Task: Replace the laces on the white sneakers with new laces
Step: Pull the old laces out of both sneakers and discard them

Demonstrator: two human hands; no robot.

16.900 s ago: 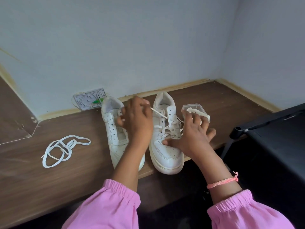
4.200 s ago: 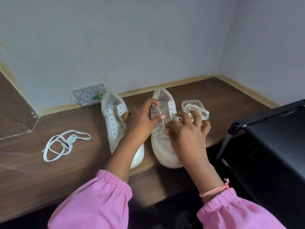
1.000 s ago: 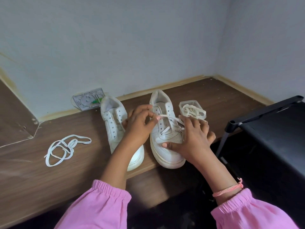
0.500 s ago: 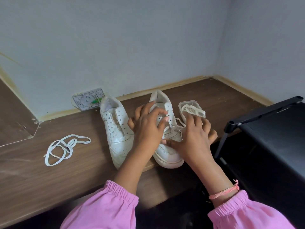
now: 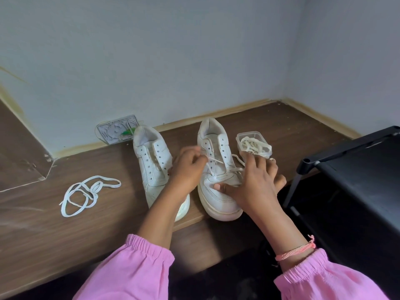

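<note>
Two white leather sneakers (image 5: 216, 169) stand side by side on brown wooden table (image 5: 43, 230). Left hand (image 5: 187, 169) fingers pinch thin white lace (image 5: 216, 161) drawn from right sneaker's eyelets; right hand (image 5: 253, 182) fingers spread, pressing its toe. Loose white lace (image 5: 86, 193) lies left; clear plastic container (image 5: 253, 144) of laces right.

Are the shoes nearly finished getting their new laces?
Not nearly. Done: the left sneaker is bare, a loose lace beside it. In hand: the left hand pulls a lace on the right sneaker, steadied by the right hand. Left: laces waiting in the container.
</note>
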